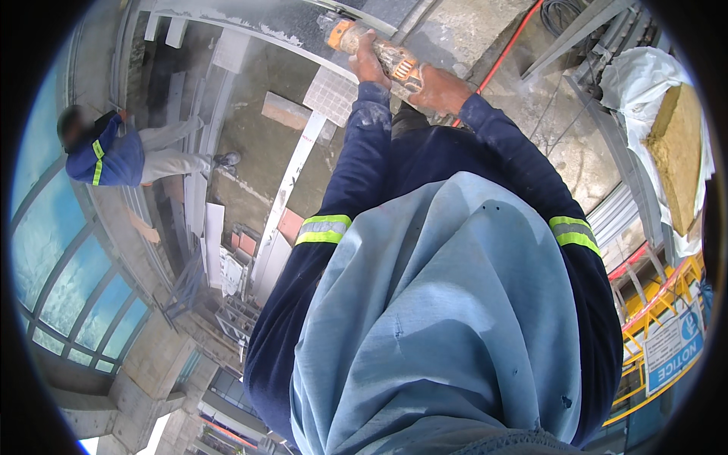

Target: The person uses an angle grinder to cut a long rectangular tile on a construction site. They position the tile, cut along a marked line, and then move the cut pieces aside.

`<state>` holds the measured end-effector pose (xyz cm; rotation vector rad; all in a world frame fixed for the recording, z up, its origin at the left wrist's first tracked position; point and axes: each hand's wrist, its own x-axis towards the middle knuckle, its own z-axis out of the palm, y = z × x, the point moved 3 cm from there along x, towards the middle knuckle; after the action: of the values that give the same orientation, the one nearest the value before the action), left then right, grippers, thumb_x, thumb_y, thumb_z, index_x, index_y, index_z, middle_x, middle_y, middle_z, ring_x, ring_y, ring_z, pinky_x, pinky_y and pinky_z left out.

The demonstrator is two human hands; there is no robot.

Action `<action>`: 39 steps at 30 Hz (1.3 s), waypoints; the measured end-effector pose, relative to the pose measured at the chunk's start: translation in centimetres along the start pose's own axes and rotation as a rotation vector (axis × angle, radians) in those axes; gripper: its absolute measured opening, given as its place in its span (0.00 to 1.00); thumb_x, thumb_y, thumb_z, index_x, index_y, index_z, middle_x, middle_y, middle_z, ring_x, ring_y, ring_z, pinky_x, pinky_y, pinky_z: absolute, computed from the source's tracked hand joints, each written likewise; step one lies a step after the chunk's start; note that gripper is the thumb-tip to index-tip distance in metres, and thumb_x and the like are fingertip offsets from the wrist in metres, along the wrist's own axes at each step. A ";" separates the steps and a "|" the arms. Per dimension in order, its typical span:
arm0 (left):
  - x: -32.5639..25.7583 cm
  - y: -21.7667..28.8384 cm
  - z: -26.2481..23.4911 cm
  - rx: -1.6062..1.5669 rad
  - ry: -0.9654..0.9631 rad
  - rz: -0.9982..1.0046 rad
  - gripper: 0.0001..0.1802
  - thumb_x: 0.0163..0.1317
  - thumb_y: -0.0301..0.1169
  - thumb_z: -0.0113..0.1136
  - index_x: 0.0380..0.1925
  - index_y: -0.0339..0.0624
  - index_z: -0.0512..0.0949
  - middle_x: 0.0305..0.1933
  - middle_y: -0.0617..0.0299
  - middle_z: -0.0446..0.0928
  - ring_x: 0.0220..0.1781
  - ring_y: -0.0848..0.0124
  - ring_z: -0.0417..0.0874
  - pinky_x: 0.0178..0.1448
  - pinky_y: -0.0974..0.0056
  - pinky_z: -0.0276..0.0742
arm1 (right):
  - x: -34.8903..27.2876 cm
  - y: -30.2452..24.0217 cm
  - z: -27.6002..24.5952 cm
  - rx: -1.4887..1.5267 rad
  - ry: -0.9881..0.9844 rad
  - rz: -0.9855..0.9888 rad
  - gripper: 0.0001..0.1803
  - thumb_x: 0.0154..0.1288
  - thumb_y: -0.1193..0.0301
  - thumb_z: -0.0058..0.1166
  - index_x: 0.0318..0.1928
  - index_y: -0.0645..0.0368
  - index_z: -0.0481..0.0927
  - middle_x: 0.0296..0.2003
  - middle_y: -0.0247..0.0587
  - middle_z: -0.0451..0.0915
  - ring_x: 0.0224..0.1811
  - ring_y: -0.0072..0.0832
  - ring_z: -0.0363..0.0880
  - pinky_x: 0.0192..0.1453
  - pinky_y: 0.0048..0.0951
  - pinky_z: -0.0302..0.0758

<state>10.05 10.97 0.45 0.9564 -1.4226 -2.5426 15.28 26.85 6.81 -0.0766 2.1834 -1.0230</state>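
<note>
Both my hands grip an orange, dust-covered angle grinder (394, 62) held out in front of me near the top of the view. My left hand (368, 64) wraps the front part by the tool head. My right hand (441, 89) holds the rear body. The tool head (336, 34) meets a pale metal frame strip (250, 29), with dust around it. A red cable (504, 57) runs off behind the grinder. My dark blue sleeves carry yellow reflective bands, and a light blue cloth hangs over my chest.
A person in a blue vest-striped top (114, 155) crouches at the left by the window frames. Tiles and boards (287, 110) lie on the concrete floor. A wrapped yellow slab (677, 155) and metal profiles sit at the right, near yellow scaffolding (652, 303).
</note>
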 end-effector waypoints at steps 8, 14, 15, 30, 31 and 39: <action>1.8 0.2 -0.3 0.014 -0.003 -0.027 0.24 0.57 0.36 0.67 0.47 0.29 0.74 0.38 0.51 0.78 0.35 0.57 0.85 0.41 0.50 0.86 | 1.8 -0.4 -0.1 -0.056 -0.014 -0.060 0.25 0.55 0.61 0.62 0.43 0.73 0.76 0.25 0.52 0.83 0.20 0.39 0.84 0.31 0.40 0.81; 2.5 0.7 -0.3 0.026 0.012 -0.089 0.23 0.58 0.36 0.67 0.46 0.28 0.74 0.37 0.50 0.78 0.34 0.56 0.85 0.41 0.49 0.86 | 2.8 -0.8 0.2 -0.051 -0.025 -0.049 0.25 0.55 0.60 0.62 0.42 0.72 0.77 0.24 0.52 0.83 0.20 0.39 0.84 0.31 0.40 0.80; 2.4 0.8 -0.3 0.022 0.007 -0.065 0.23 0.58 0.36 0.67 0.45 0.28 0.74 0.37 0.50 0.78 0.34 0.56 0.85 0.41 0.49 0.86 | 2.7 -0.7 0.3 -0.060 -0.013 -0.052 0.25 0.55 0.60 0.63 0.43 0.71 0.77 0.24 0.52 0.83 0.20 0.39 0.84 0.32 0.40 0.81; -0.4 -0.4 0.1 0.015 -0.001 0.000 0.22 0.58 0.35 0.68 0.46 0.30 0.76 0.38 0.53 0.78 0.35 0.60 0.84 0.41 0.53 0.84 | -0.6 0.0 -0.5 -0.070 -0.027 0.024 0.27 0.56 0.61 0.62 0.47 0.72 0.75 0.28 0.55 0.84 0.25 0.41 0.86 0.36 0.42 0.81; -0.3 -0.4 0.1 0.018 -0.004 -0.006 0.22 0.58 0.35 0.68 0.45 0.30 0.76 0.38 0.53 0.78 0.35 0.60 0.84 0.41 0.53 0.84 | -0.5 0.0 -0.6 -0.067 -0.034 0.029 0.27 0.56 0.61 0.62 0.47 0.72 0.75 0.27 0.54 0.84 0.25 0.41 0.85 0.35 0.42 0.81; 1.6 0.1 -0.3 0.010 0.001 -0.054 0.23 0.58 0.37 0.66 0.46 0.29 0.74 0.38 0.50 0.78 0.35 0.56 0.85 0.42 0.50 0.85 | 2.0 -0.1 0.2 -0.044 -0.067 -0.033 0.28 0.56 0.59 0.62 0.46 0.72 0.73 0.29 0.55 0.84 0.20 0.40 0.83 0.30 0.39 0.80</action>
<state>8.93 10.18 -0.36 1.0110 -1.4292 -2.5750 13.86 26.02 5.61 -0.1649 2.1500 -0.9770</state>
